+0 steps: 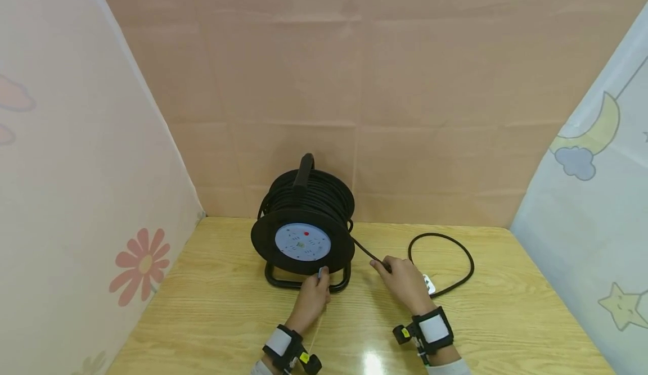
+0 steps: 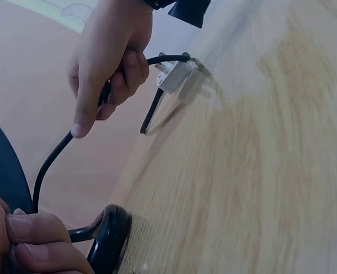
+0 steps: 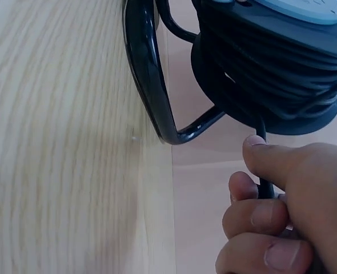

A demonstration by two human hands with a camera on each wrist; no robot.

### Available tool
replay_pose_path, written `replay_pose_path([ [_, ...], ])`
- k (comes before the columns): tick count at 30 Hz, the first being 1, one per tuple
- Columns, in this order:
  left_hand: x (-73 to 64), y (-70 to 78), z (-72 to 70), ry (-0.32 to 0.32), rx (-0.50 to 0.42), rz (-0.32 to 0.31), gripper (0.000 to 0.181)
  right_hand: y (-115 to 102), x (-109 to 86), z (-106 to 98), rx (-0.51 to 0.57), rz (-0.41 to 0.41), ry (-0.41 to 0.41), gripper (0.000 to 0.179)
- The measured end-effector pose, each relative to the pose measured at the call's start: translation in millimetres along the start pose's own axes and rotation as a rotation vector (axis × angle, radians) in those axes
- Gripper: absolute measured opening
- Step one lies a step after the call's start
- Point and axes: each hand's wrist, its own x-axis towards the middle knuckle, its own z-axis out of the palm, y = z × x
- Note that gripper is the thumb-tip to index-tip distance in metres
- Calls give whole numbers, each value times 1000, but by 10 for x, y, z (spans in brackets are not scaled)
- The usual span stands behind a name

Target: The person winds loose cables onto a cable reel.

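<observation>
A black cable reel [image 1: 263,239] stands upright on its tubular base frame [image 1: 283,284], with turns of black cable round its drum. Its pale blue socket face [image 1: 291,245] with a red button is turned to me. At the bottom of the front disc my left hand [image 1: 311,299] has its fingers round a small pale blue crank knob [image 1: 320,272], mostly hidden by them. Off the reel's right side, my right hand [image 1: 404,285] grips the cable [image 3: 260,127], thumb along it, fingers curled beneath. Past that hand the cable's tail loops to a white plug [image 2: 175,76].
The light wooden table [image 1: 202,307] carries the reel near its back edge. Behind it rises a tan paper backdrop [image 1: 430,111]. Printed white panels flank both sides. The loose cable loop [image 1: 472,262] lies on the table to the right.
</observation>
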Motion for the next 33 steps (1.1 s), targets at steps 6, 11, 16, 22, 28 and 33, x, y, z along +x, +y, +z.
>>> replay_pose_path([
  [6, -9, -56, -71, 7, -11, -42, 58, 33, -6, -47, 29, 18, 0, 43],
  [11, -8, -87, -128, 6, -39, -49, 58, 41, 3, -36, 26, 15, -7, 42],
  [16, -11, -118, -177, 4, -36, -42, 57, 38, 7, -4, 2, 2, 1, 39],
  [22, -11, -127, -207, 5, -3, -39, 58, 51, -1, 11, -30, -11, 15, 38],
  [28, -15, -121, -232, 29, -6, -48, 57, 63, -12, -18, -8, -17, 11, 40],
  [33, -26, -127, -266, 34, -35, -42, 56, 74, -6, -27, -3, -14, -1, 41],
])
